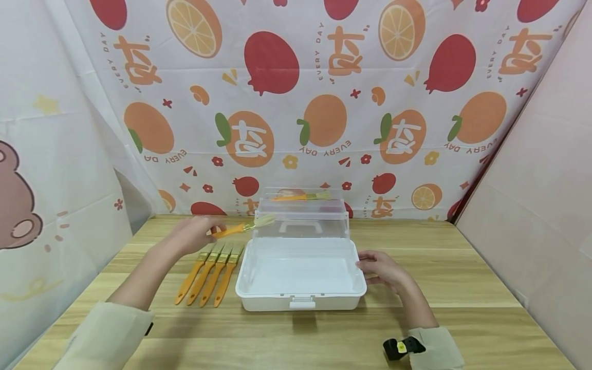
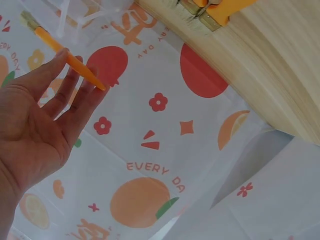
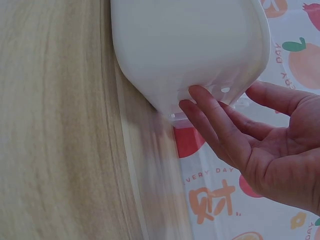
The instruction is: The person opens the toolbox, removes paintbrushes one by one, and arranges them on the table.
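My left hand (image 1: 198,234) pinches a paintbrush (image 1: 231,230) by its orange handle, thumb on one side and fingers on the other. The bristles point right, toward the raised lid of a white storage box (image 1: 300,303). Just below that hand, several more paintbrushes (image 1: 208,277) lie side by side on the table, bristles away from me. My right hand (image 1: 381,268) touches the box's right side, its fingertips against the outer wall in the right wrist view and the thumb up by the rim. Inside, the white base shows bare. Another paintbrush (image 1: 302,197) lies in the clear lid (image 1: 302,221).
The box stands on a wooden table (image 1: 416,318), its latch (image 1: 302,303) facing me. Behind the table hangs a fruit-printed cloth (image 1: 287,128), and pale cloth walls (image 1: 532,205) close off both sides. A black strap (image 1: 403,348) is at my right cuff.
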Action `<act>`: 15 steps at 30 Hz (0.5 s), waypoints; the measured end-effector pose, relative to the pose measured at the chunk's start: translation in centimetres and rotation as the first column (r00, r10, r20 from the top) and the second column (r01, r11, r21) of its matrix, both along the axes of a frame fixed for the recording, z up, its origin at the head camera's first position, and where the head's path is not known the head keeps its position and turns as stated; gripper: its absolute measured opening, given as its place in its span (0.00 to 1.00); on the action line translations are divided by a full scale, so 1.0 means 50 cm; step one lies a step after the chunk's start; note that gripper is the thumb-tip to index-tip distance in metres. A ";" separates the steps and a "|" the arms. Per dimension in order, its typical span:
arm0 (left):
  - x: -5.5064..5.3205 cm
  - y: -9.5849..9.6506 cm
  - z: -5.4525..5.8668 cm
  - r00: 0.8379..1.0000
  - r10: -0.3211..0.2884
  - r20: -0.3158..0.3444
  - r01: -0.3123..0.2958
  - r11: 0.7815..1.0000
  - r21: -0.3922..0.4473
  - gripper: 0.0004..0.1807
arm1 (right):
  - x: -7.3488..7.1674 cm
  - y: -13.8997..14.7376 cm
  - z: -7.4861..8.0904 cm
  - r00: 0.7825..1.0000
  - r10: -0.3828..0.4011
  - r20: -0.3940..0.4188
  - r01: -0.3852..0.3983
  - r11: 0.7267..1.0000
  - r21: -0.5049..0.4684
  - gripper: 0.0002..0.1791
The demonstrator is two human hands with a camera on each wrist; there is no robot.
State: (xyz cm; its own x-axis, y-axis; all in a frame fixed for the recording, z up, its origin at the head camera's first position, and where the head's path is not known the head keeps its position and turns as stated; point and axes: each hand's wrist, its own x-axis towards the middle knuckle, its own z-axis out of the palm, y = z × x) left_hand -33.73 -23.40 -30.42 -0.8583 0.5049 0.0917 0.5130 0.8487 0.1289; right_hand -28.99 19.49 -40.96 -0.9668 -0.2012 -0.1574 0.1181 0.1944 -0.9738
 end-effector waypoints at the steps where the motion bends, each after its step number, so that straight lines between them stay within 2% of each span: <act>1: 0.003 -0.003 -0.002 1.000 0.003 0.000 -0.003 1.000 -0.001 0.13 | 0.000 0.000 0.000 1.000 0.002 0.000 -0.002 1.000 0.001 0.25; 7: 0.026 -0.018 -0.012 0.999 0.027 -0.018 -0.027 1.000 -0.012 0.11 | 0.010 0.003 0.004 1.000 0.025 -0.008 -0.025 1.000 -0.004 0.26; 15: 0.053 -0.041 -0.031 0.999 0.048 -0.023 -0.047 0.999 0.025 0.12 | 0.017 0.005 0.006 1.000 0.025 -0.004 -0.025 1.000 -0.007 0.26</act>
